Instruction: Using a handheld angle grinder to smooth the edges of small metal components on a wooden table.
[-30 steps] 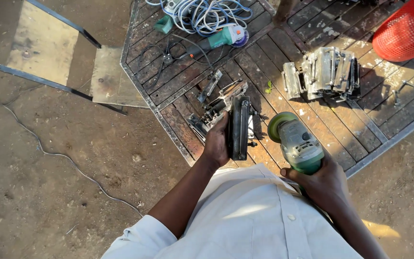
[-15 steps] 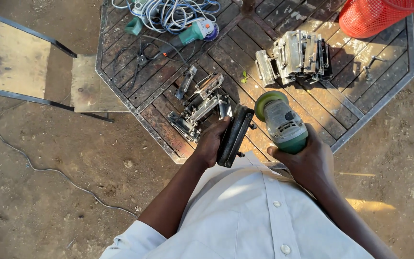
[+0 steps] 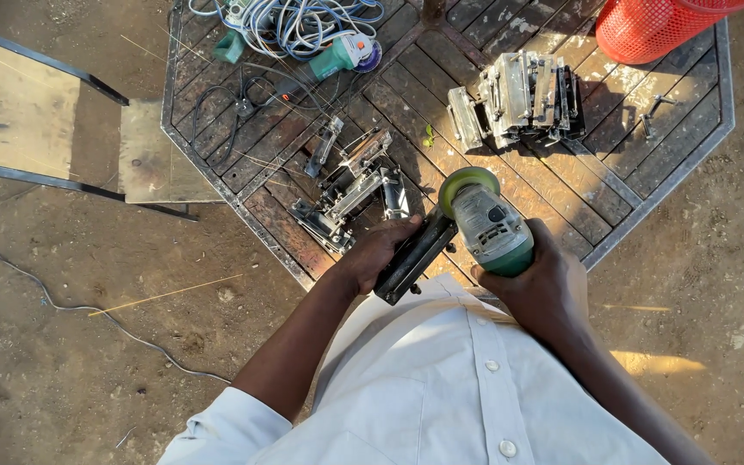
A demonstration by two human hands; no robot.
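- The left hand [image 3: 378, 252] is wrapped around a dark metal piece [image 3: 415, 256] and holds it tight, just in front of the white shirt [image 3: 441, 387].
- The metal piece is long and flat. Its long way runs on a slant, from low on the left up toward the right, and its top end points at the grinder's head.
- The right hand [image 3: 537, 280] is closed around the back of a green and grey grinder [image 3: 488, 226]. The grinder's round disc end [image 3: 462, 181] sits just beside the top end of the metal piece. I cannot tell if they touch.
- Both hands are close together, near the edge of the old wooden table [image 3: 389, 103]. The left hand has the metal piece, so it is the nearer one to it.
- The fingers of the left hand are hidden under the metal piece, and the disc is seen only from the side.
- A little farther on the table lies a heap of small metal parts [image 3: 346, 185].
- Farther still sits a stack of shiny metal parts [image 3: 518, 95].
- At the far edge are a second grinder [image 3: 342, 56], a bundle of cable [image 3: 303, 17], and a red basket [image 3: 656, 26] that is cut off at the top.
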